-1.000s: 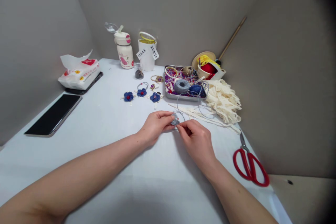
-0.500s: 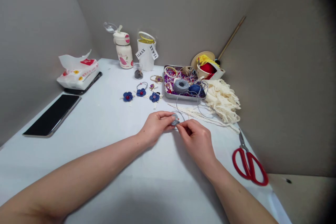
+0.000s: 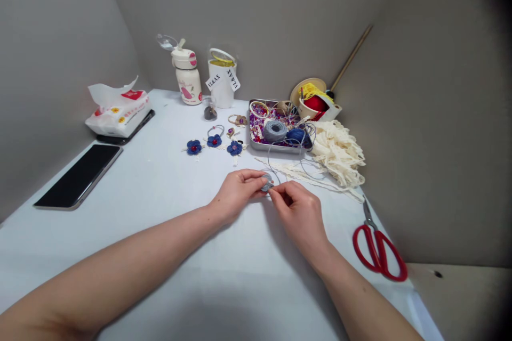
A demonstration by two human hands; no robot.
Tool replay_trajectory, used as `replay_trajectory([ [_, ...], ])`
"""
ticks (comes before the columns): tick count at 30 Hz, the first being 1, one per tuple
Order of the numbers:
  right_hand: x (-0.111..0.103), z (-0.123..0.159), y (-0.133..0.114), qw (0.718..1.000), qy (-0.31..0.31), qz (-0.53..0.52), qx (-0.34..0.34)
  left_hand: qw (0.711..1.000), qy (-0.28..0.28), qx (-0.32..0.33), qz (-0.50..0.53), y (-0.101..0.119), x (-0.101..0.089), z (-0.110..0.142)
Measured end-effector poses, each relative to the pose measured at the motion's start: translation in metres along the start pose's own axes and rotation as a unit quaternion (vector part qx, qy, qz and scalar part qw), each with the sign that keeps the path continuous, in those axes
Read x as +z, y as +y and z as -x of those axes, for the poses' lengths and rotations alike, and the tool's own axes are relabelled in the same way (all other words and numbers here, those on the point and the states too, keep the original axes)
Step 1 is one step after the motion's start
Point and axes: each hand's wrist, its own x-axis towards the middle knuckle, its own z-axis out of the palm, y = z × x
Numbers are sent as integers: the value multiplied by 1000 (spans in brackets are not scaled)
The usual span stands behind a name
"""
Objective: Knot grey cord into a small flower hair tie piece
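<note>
Between thumb and fingers, my left hand (image 3: 240, 192) pinches a small grey-blue crocheted piece (image 3: 266, 182) above the middle of the table. My right hand (image 3: 298, 202) is closed at the piece's right edge, its thumb and forefinger pressed together; what they hold there is too small to make out. Grey yarn (image 3: 269, 157) loops from near the hands back to a grey yarn roll (image 3: 275, 131) in a metal tin (image 3: 276, 147) of beads. Blue crocheted flowers (image 3: 214, 140) with bead centres lie beyond my left hand.
Red-handled scissors (image 3: 380, 253) lie at the right table edge, near cream lace (image 3: 338, 152). Behind stand a bottle (image 3: 189, 82), a white canister (image 3: 222, 88) and a cup of yarn (image 3: 314, 104). A phone (image 3: 80, 177) and a tissue pack (image 3: 120, 113) are on the left.
Both hands keep nearly the same pose around the grey-blue piece. The whole surroundings have shifted very slightly left in view.
</note>
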Motion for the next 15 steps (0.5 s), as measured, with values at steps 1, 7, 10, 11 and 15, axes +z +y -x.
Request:
replay_trajectory([
  [1, 0, 0, 0, 1000, 1, -1, 1, 1000, -3, 1, 0, 1, 1, 1],
  [7, 0, 0, 0, 1000, 0, -19, 21, 1000, -6, -16, -8, 6, 2, 3],
  [10, 1, 0, 0, 998, -2, -39, 43, 1000, -3, -15, -3, 4, 1, 2],
  [11, 2, 0, 0, 997, -4, -51, 55, 1000, -1, -14, -1, 4, 1, 2],
  [15, 3, 0, -1, 988, -15, -111, 108, 1000, 7, -7, -4, 2, 1, 1],
])
